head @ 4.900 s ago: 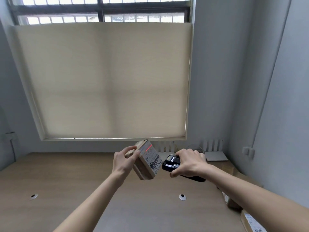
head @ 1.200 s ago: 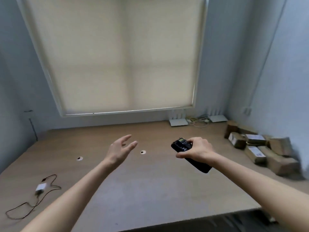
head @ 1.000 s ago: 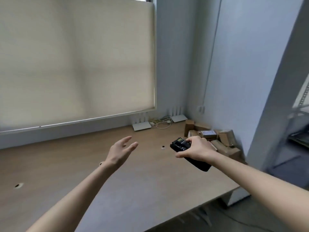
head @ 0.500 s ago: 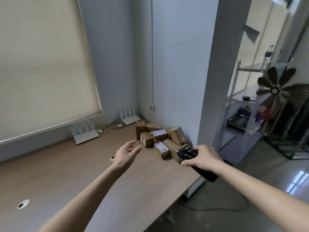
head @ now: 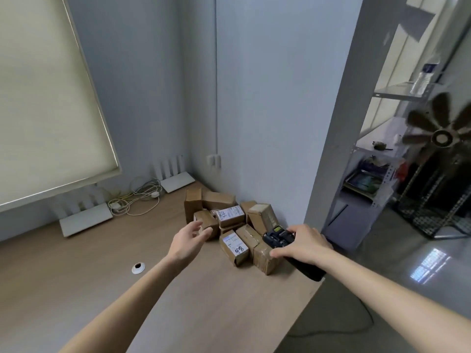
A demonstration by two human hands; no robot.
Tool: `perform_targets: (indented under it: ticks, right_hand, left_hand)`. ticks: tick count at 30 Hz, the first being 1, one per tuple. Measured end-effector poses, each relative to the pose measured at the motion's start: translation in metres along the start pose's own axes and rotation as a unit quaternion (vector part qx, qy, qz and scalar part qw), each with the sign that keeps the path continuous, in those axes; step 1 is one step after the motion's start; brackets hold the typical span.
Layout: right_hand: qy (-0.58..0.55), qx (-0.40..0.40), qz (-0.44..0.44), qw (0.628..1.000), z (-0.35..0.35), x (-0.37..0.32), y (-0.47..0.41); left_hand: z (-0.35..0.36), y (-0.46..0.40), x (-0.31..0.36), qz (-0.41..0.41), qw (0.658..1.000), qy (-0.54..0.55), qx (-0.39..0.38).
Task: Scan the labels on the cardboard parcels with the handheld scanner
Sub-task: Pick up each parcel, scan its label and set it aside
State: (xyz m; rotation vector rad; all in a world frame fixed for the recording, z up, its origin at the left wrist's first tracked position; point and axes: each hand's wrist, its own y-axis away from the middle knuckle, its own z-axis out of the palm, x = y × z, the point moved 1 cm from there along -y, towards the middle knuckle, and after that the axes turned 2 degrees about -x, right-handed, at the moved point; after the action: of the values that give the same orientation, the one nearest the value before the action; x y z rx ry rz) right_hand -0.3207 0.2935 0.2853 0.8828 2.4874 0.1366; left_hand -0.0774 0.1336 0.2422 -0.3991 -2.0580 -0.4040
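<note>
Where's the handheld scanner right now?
In the head view the handheld scanner is at right of centre, held in the right hand just above the near right end of the parcel pile, by the desk's right edge.

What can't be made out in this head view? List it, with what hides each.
- Label text on the parcels: too small and blurred.
- Handheld scanner: the right hand covers its middle.
- Parcel behind the left hand: the fingers partly hide it, so contact is unclear.
- Rear parcels: front ones hide them.
</note>
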Motion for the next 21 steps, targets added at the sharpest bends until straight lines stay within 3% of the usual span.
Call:
perform_targets:
  ticks: [8, 21]
  right_hand:
    - [-0.024, -0.001, 0.012, 1.000, -0.010, -0.041, -0.113]
    - [-0.026, -0.085, 0.042, 0.995, 0.074, -0.028, -0.275]
  left_hand:
    - [-0.007, -0.118, -0.001, -0.004, 1.000, -0.017, 0.010]
    - [0.060, -0.255, -0.075, -0.104, 0.994, -0.020, -0.041]
